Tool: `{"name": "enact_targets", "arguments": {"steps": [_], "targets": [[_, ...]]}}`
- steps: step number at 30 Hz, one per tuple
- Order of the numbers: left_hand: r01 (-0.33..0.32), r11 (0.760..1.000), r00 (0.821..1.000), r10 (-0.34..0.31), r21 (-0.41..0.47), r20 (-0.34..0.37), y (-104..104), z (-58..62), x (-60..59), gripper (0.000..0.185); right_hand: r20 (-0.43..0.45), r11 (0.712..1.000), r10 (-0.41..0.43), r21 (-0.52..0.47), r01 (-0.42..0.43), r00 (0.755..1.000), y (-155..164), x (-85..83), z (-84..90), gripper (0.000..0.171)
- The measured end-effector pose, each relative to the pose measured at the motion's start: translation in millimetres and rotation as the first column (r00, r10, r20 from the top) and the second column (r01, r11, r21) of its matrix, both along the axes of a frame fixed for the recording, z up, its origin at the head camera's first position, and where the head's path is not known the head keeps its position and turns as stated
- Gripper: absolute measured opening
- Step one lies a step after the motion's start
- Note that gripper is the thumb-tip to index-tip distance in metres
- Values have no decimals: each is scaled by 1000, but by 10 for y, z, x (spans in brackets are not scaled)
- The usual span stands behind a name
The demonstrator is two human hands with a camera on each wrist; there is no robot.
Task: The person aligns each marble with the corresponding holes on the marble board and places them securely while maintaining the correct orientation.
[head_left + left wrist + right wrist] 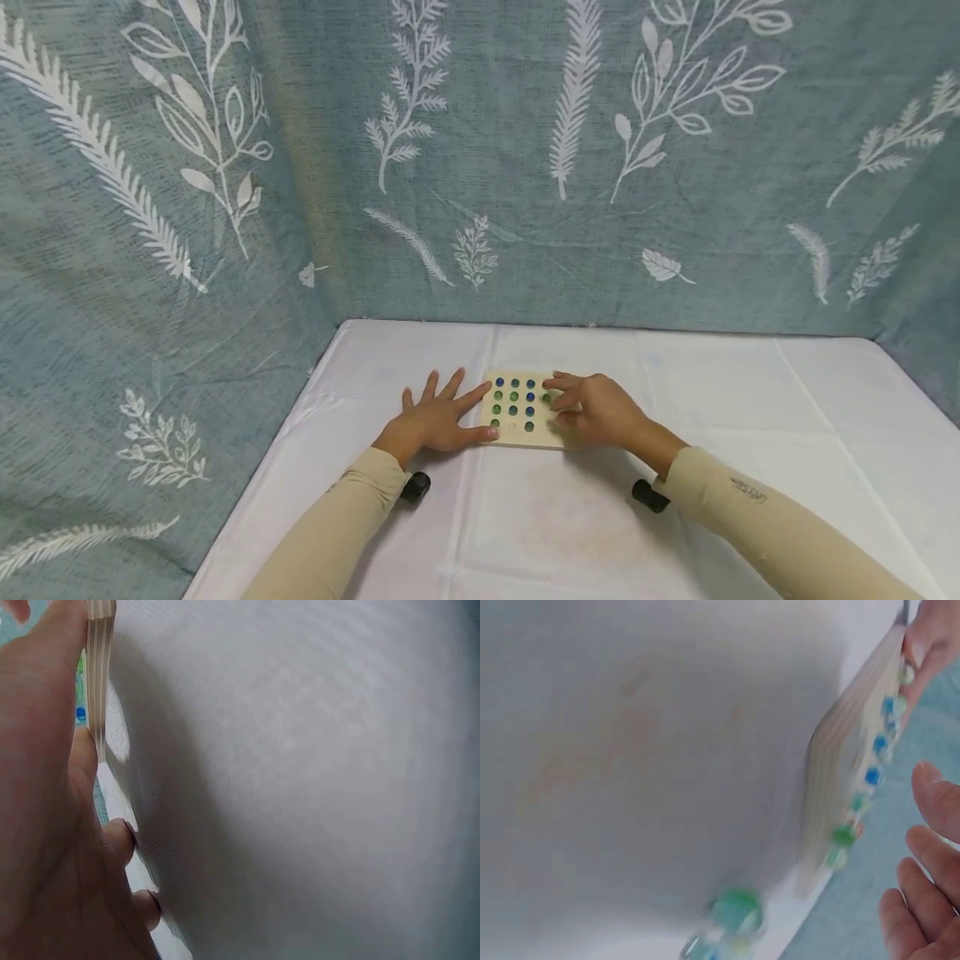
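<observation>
Many blue and green marbles sit in wooden board holes. Left hand flat, fingers spread, touching board edge. Right hand curled over board's right side; pinch unclear.

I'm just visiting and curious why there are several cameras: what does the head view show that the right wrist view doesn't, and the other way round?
Only the head view shows both hands at once: the left hand lies flat with spread fingers against the left edge of the square pale wooden board, and the right hand rests with curled fingers over its right part, before the grey-blue leaf-print cloth.

Only the right wrist view shows the board's layered side edge close up, and loose, blurred glass marbles off the board.

Both show the board's blue and green marbles and the white tablecloth.
</observation>
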State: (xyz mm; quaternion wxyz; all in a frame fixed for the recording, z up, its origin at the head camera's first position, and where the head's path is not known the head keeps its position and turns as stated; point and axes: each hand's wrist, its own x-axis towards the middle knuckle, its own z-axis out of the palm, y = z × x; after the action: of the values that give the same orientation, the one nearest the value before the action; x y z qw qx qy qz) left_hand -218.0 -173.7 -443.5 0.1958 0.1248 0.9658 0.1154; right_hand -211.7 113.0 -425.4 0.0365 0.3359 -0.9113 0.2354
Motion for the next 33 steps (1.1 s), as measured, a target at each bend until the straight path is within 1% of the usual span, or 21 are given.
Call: {"name": "enact_targets", "arguments": {"steps": [3, 5, 12, 17, 20, 26, 29, 33], "targets": [[-1, 1000, 1000, 1, 9, -5, -29, -5, 4, 85, 51, 999, -35, -3, 35, 998, 125, -10, 22, 18], [-5, 1000, 1000, 5, 12, -5, -40, 2, 7, 86, 64, 999, -54, 3, 54, 996, 209, -19, 29, 18], [-11, 1000, 1000, 11, 23, 1, -55, 23, 18, 85, 75, 996, -86, 26, 84, 993, 476, -47, 24, 18], [-3, 1000, 1000, 4, 16, -16, -57, 39, 7, 84, 73, 993, -113, 29, 111, 991, 643, -22, 24, 14], [-4, 1000, 1000, 4, 12, -19, -52, 42, 0, 85, 80, 992, -126, 21, 124, 989, 730, 2, -7, 11], [-10, 1000, 1000, 10, 19, -5, -34, 25, 11, 86, 106, 991, -137, 24, 135, 985, 832, 50, -74, 10], [-10, 1000, 1000, 10, 20, -5, -21, 18, 13, 86, 104, 990, -137, 37, 134, 985, 853, 66, -89, 8], [-1, 1000, 1000, 2, 24, -4, 2, 28, 5, 85, 88, 990, -126, 77, 119, 988, 882, 98, -98, 8]]}}
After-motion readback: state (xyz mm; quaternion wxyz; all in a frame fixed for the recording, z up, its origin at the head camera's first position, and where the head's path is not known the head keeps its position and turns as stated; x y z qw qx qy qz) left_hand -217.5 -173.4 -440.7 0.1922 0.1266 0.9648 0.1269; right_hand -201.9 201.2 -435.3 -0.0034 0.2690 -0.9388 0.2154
